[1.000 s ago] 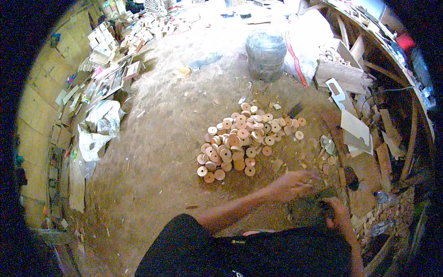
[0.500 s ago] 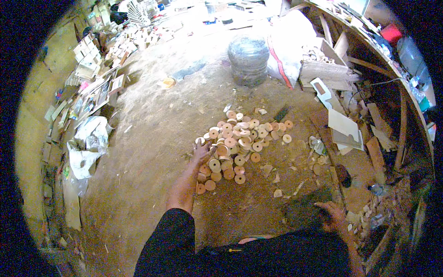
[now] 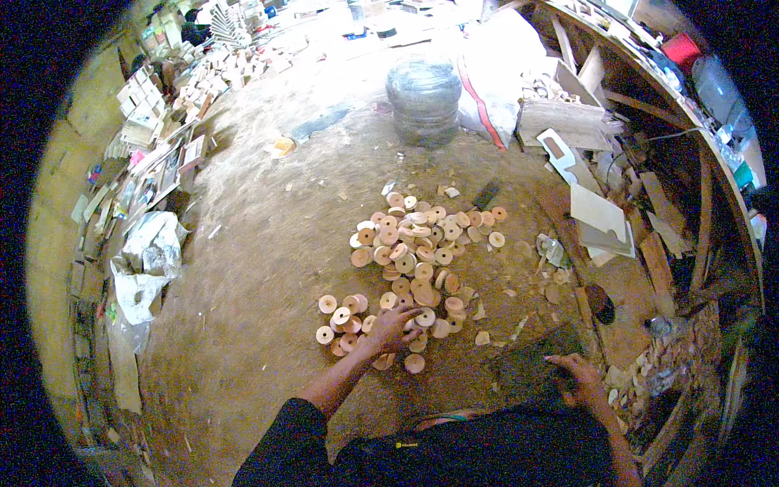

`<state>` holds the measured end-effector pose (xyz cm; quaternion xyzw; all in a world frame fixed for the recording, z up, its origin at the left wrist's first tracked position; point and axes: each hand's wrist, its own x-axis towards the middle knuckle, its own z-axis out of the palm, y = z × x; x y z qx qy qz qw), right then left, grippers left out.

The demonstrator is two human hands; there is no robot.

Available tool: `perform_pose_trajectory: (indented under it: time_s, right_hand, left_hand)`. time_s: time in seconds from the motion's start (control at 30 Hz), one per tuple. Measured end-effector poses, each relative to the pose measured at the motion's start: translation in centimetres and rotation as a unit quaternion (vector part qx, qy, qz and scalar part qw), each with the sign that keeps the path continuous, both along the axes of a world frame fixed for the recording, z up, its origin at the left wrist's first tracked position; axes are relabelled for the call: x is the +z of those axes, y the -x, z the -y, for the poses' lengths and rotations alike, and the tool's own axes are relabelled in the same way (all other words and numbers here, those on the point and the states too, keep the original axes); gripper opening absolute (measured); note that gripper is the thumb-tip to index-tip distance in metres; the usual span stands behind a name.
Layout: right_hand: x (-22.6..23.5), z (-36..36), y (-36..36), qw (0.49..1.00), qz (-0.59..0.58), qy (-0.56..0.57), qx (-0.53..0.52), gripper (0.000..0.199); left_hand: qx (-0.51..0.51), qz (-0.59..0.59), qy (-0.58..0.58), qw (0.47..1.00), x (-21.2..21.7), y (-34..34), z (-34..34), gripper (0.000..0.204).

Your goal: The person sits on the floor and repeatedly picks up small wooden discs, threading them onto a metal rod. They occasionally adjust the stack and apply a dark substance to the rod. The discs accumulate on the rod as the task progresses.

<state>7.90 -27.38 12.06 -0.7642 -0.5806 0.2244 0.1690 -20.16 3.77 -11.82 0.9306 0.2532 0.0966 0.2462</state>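
A person is touching flat, round, tan wooden discs (image 3: 405,264) with centre holes, on rough brown earth (image 3: 243,308).
Nearest, at lower right, the bare right hand (image 3: 579,378) is holding its fingers and thumb apart. The bare left hand (image 3: 391,331) is resting among the heap's nearer discs; whether it is pinching one, I cannot tell. Farther off, a ribbed, cylindrical, bluish-grey barrel (image 3: 423,101) is standing beside a bulging white sack (image 3: 507,69).
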Motion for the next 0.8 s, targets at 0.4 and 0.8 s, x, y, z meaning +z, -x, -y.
perform_pose_trajectory:
  time_s: [0.4, 0.8]
  right_hand:
    - [1.6, 2.0, -2.3, 0.995, 0.054, -0.016, -0.081, 0.049]
    - [-3.3, -0.2, -9.8, 0.988, 0.018, -0.038, -0.15, 0.039]
  left_hand:
    - [0.188, 0.057, 0.018, 0.98, -9.1, -9.7, -27.7, 0.053]
    - [-0.02, 0.017, 0.081, 0.996, -4.4, -5.3, -10.6, 0.052]
